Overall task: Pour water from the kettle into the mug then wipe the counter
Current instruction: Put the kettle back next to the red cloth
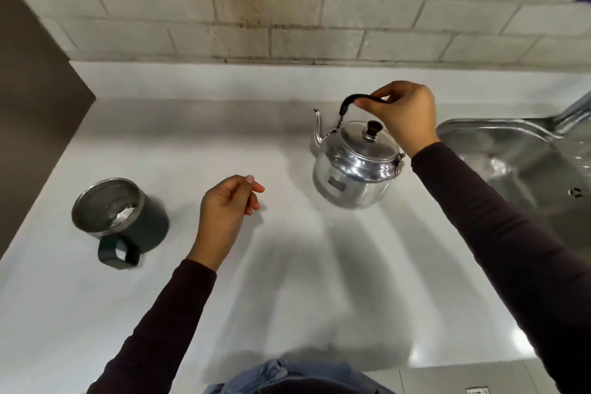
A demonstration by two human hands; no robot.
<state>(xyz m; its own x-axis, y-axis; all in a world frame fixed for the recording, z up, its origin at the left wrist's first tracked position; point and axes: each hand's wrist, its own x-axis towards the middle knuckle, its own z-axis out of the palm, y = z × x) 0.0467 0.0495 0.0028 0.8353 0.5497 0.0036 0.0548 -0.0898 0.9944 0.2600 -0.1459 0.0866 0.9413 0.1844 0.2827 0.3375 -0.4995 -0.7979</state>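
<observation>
Kettle and mug, placement: your kettle [355,166] sits right of centre on the pale counter [287,297], and your mug [123,216] stands well apart from it, off to the left.
Nearest you: blue denim fabric [287,376] shows at the bottom edge, against the front of the counter.
Your sleeves: both arms come in wearing dark sleeves [499,233], the left from the bottom centre and the right from the lower right.
Left hand: your left hand [225,211] hangs above the counter between mug and kettle, fingers loosely curled and gripping nothing; it touches neither of them.
Mug: dark outside, bare metal inside, upright with its handle [118,253] turned toward you; something pale glints in the bottom, but you cannot tell what it is.
Kettle body: shiny metal, tipped a little, lid [367,141] on with a dark knob, thin spout [318,126] pointing left; whether its base touches the counter cannot be told.
Right hand: your right hand [404,115] is above the lid, fingertips pinched shut on the black kettle handle [356,102], which stands raised.
Sink: a steel sink [518,157] lies just right of the kettle.
Farthest: a wall of pale tiles [287,9] runs along the back of the counter, with a dark panel [32,73] at the far left.
</observation>
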